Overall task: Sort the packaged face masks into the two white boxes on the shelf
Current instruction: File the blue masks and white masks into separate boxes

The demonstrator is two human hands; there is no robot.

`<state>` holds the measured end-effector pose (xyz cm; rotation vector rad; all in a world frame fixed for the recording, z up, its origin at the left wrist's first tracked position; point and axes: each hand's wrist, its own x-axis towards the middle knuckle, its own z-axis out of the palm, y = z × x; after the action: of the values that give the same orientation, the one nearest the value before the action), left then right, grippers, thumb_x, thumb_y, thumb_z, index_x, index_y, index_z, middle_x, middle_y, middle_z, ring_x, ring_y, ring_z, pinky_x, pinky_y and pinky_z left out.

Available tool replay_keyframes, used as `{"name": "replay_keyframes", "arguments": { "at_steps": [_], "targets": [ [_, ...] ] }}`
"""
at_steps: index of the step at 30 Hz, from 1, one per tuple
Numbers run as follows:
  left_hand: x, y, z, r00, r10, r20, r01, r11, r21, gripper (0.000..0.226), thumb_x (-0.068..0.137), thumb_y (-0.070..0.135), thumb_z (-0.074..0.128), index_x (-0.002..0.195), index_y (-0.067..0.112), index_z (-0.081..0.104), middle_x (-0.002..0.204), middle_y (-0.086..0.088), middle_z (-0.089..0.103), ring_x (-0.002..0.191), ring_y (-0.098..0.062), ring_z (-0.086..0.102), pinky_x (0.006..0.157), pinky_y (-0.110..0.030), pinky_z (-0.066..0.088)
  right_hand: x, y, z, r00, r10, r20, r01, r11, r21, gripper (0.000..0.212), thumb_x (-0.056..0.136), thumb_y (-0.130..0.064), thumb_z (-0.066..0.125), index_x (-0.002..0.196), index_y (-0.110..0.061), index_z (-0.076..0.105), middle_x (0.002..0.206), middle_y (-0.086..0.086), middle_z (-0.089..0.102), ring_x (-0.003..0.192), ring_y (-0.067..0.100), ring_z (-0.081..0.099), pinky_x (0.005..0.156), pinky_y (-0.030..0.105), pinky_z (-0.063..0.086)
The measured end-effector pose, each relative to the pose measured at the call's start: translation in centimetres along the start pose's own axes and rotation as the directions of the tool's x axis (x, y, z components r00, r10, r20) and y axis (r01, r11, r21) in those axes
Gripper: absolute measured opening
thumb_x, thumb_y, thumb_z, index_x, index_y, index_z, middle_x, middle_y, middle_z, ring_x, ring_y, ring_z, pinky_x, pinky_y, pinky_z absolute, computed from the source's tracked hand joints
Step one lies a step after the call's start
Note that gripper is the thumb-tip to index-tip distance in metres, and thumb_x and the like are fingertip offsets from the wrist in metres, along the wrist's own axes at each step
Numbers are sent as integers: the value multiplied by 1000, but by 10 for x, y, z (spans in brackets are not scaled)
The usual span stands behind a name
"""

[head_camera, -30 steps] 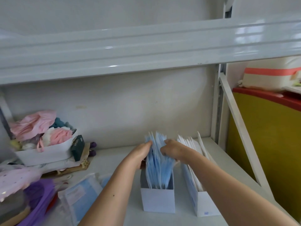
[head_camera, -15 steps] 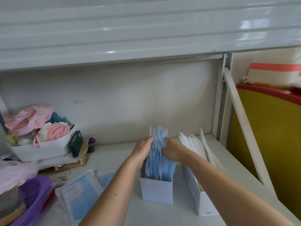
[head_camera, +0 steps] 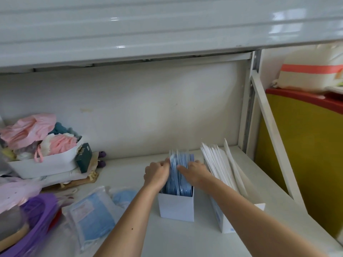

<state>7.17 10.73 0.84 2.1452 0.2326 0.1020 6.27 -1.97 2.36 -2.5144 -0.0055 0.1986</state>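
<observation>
left hand (head_camera: 156,173): pressed against left side of blue packaged masks (head_camera: 181,175), fingers curled onto the stack's edge, gripped it.
right hand (head_camera: 194,172): lay on right side of same stack, thumb pointed across the packets toward left hand, fingers bent over the far side; looked like a hold on the stack.
blue packaged masks: stood upright in left white box (head_camera: 176,207), tops stuck out above rim, squeezed between both hands; tops blurred.
left white box: sat on shelf (head_camera: 185,238), open top, near front centre.
right white box (head_camera: 225,222): just beside left box, apart from it, partly hidden behind right forearm.
white packaged masks (head_camera: 216,160): stood in right white box, leaned back toward wall, fanned out.
loose mask bag (head_camera: 92,214): clear bag of blue masks, lay flat on shelf left of boxes.
white tub (head_camera: 44,164): far left at wall, heaped with pink and white soft items.
purple item (head_camera: 37,216): bottom left, blurred, could not tell what.
</observation>
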Motion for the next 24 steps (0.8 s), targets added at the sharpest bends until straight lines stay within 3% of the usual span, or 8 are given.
{"name": "replay_keyframes", "arguments": {
  "at_steps": [3, 6, 9, 11, 14, 17, 21, 24],
  "targets": [
    [-2, -15, 1, 979, -63, 196, 125, 938, -323, 64, 92, 60, 34, 141, 21, 43, 148, -4, 42, 137, -23, 38, 115, -39, 28, -6, 7, 6, 999, 30, 41, -30, 999, -13, 73, 95, -56, 32, 149, -8, 21, 153, 18, 25, 140, 36, 24, 112, 44, 24],
    [-6, -31, 1, 949, -68, 307, 214, 855, -473, 78, 77, 72, 46, 140, 27, 43, 147, 3, 44, 136, -18, 40, 117, -42, 26, -15, 13, 10, 999, -9, -50, 12, 999, 51, 77, 89, -66, 35, 149, -18, 25, 154, 14, 23, 143, 35, 19, 113, 49, 22],
    [-15, -35, 1, 958, -76, 278, 220, 815, -536, 43, 91, 51, 45, 111, 18, 63, 113, -5, 69, 109, -23, 63, 100, -42, 46, -27, 9, 5, 969, -96, -228, 126, 984, 122, 77, 83, -71, 41, 137, -16, 42, 142, 10, 41, 130, 27, 40, 105, 42, 36],
    [-18, -36, 4, 961, -122, 250, 248, 780, -574, 39, 96, 38, 41, 104, 10, 67, 95, -12, 74, 92, -29, 69, 85, -43, 52, -28, 0, 2, 982, -110, -151, 122, 990, 74, 81, 82, -71, 45, 139, -15, 37, 135, 9, 51, 122, 28, 51, 94, 39, 42],
    [-28, -33, 7, 958, -145, 247, 264, 782, -565, 34, 97, 26, 41, 106, 5, 66, 90, -15, 73, 79, -28, 70, 69, -35, 56, -23, -9, 5, 995, -101, -8, 99, 989, -108, 50, 93, -36, 48, 133, -8, 41, 119, 13, 60, 106, 29, 59, 79, 34, 45],
    [-36, -30, 10, 959, -117, 257, 233, 841, -488, 30, 97, 24, 40, 102, 11, 66, 86, -11, 74, 72, -24, 70, 58, -27, 54, -22, -12, 11, 995, -79, -56, 74, 993, -98, 29, 93, -4, 37, 117, -3, 53, 112, 16, 63, 83, 23, 55, 67, 31, 45],
    [-43, -30, 12, 964, -29, 266, 134, 914, -383, 31, 96, 13, 37, 113, 24, 60, 100, 0, 72, 87, -15, 68, 63, -20, 50, -34, -9, 24, 959, -129, -254, 97, 986, -134, 47, 95, 0, 33, 142, -7, 33, 107, 15, 66, 77, 23, 55, 66, 33, 47],
    [-50, -30, 14, 969, 8, 246, 82, 932, -353, 33, 99, 20, 35, 125, 25, 55, 112, 3, 68, 97, -9, 64, 70, -16, 48, -40, -4, 41, 971, -114, -208, 63, 970, -236, 47, 97, -8, 39, 143, -9, 28, 117, 11, 63, 101, 27, 62, 78, 34, 48]
  ]
}}
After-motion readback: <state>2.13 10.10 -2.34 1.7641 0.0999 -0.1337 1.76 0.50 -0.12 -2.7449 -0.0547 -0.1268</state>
